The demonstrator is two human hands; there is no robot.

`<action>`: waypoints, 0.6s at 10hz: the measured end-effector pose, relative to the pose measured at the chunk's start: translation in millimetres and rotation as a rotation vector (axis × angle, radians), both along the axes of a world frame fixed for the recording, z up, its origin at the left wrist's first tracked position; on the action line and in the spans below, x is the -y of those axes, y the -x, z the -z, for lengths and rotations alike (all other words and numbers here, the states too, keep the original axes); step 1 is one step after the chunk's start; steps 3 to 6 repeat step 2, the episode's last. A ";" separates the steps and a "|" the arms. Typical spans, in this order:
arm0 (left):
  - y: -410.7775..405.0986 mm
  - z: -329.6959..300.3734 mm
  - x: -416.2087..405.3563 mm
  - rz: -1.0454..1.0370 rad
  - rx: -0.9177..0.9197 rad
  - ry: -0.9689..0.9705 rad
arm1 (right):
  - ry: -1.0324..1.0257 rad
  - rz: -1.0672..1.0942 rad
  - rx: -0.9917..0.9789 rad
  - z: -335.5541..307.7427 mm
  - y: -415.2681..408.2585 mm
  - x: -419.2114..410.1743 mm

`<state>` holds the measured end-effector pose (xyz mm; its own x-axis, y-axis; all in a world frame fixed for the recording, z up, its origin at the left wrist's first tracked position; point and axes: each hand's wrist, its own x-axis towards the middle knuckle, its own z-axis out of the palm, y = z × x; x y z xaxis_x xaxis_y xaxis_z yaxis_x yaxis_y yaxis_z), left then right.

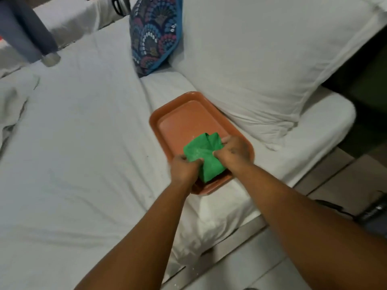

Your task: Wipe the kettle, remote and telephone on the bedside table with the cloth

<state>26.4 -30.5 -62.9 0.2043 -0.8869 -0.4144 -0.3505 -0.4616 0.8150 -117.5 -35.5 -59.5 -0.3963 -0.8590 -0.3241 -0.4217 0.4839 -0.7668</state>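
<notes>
A green cloth [204, 155] lies bunched over the near end of an orange-brown tray [180, 120] that rests on the bed. My left hand [184, 169] grips the cloth's near left edge. My right hand [233, 150] grips its right side. Both hands are closed on the fabric above the tray. A dark kettle [121, 5] shows partly at the top edge, far behind the bed. The remote and the telephone are out of view.
The white bed sheet [83, 143] spreads to the left. A big white pillow [261, 65] leans right behind the tray, with a patterned blue cushion [155, 32] beside it. A person's leg [27, 32] stands at the far left. Tiled floor [335, 181] runs along the right.
</notes>
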 end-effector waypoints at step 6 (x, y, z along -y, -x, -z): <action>14.6 -4.5 -4.6 0.259 0.511 0.120 | -0.003 -0.033 -0.022 -0.7 3.5 -15.0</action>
